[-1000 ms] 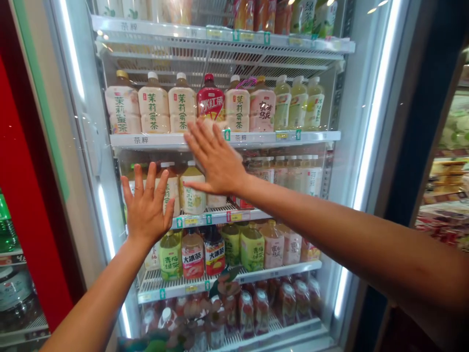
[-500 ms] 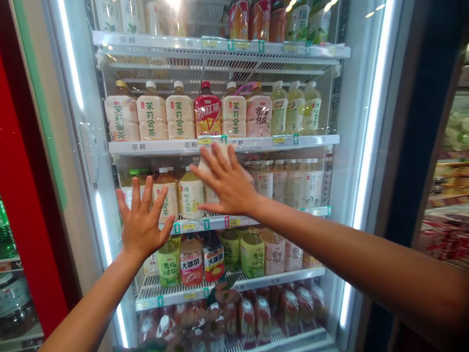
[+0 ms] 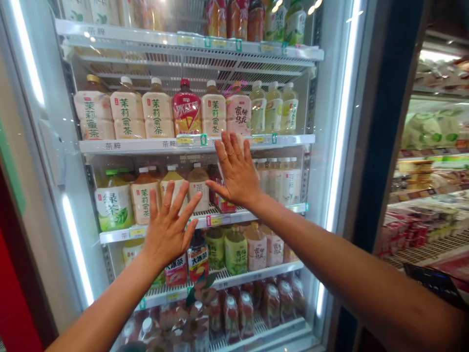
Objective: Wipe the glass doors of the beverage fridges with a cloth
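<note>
While we press on the glass door point(image 3: 198, 63) of a drinks fridge, our left hand point(image 3: 167, 230) and right hand point(image 3: 234, 171) are both open, fingers spread. Behind the glass, tea bottles point(image 3: 144, 200) stand on a shelf point(image 3: 120, 145), level with our hands.

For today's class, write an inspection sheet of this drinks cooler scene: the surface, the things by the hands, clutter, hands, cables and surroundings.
Surface: a white wire shelf with a labelled edge, behind a glass cooler door.
Things: a jasmine tea bottle near the left hand; a red-capped iced tea bottle above the right hand.
Clutter: nothing seen.
Hands: left hand and right hand open, fingers spread, apparently flat on the glass, holding nothing.
Cables: nothing seen.
Surroundings: a red panel at lower left; shelves of packaged goods at right.
</note>
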A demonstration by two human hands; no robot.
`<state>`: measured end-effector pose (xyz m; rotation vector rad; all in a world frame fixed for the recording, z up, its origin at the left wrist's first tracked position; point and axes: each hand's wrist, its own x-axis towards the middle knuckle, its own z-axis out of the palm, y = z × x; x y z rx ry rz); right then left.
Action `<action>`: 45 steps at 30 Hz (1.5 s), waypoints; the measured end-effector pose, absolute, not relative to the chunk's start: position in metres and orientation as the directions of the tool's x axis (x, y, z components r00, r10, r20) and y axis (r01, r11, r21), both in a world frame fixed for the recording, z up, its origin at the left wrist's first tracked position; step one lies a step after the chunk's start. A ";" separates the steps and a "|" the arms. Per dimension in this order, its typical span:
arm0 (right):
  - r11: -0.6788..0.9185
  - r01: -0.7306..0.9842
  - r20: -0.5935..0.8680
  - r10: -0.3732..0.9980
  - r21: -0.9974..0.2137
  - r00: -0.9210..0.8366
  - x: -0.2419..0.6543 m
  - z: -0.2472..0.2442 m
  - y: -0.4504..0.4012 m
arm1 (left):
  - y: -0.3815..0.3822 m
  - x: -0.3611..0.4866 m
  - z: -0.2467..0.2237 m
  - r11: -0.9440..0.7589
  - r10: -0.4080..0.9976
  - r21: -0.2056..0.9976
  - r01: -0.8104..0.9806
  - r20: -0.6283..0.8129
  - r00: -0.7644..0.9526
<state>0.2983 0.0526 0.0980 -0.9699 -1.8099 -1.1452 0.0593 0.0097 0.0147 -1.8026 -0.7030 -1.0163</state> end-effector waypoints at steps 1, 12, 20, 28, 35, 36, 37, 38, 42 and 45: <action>0.313 0.891 0.899 0.187 0.328 -0.397 0.300 0.069 0.052 | 0.011 0.069 0.011 -0.423 0.034 -0.431 0.797 0.871 0.489; 0.276 0.944 0.956 0.175 0.182 -0.235 0.321 0.000 0.050 | 0.027 0.081 -0.022 -0.381 0.097 -0.510 0.771 0.807 0.582; 0.329 0.942 0.953 0.263 0.061 -0.153 0.298 -0.112 0.037 | 0.023 0.083 -0.022 -0.409 0.165 -0.461 0.787 0.811 0.561; 0.289 0.957 0.961 0.252 0.038 -0.114 0.310 -0.060 0.039 | 0.017 0.089 -0.078 -0.424 0.204 -0.332 0.843 0.872 0.446; 0.310 0.948 0.928 0.328 0.072 -0.178 0.295 -0.117 0.037 | 0.020 0.089 -0.087 -0.458 0.211 -0.299 0.837 0.878 0.429; 0.336 0.938 0.915 0.348 0.084 -0.207 0.293 -0.155 0.031 | 0.020 0.088 -0.086 -0.457 0.212 -0.301 0.837 0.877 0.431; 0.362 0.927 0.912 0.340 0.101 -0.232 0.291 -0.191 0.025 | 0.019 0.088 -0.085 -0.454 0.210 -0.306 0.836 0.876 0.435; 0.361 0.928 0.919 0.326 0.095 -0.221 0.289 -0.219 0.020 | 0.019 0.088 -0.085 -0.450 0.203 -0.315 0.836 0.875 0.439; 0.318 0.946 0.945 0.288 0.062 -0.158 0.283 -0.225 0.017 | 0.019 0.089 -0.085 -0.427 0.140 -0.347 0.835 0.887 0.440; 0.290 0.957 0.945 0.312 0.006 -0.100 0.282 -0.140 0.031 | 0.020 0.089 -0.086 -0.422 0.120 -0.351 0.836 0.892 0.435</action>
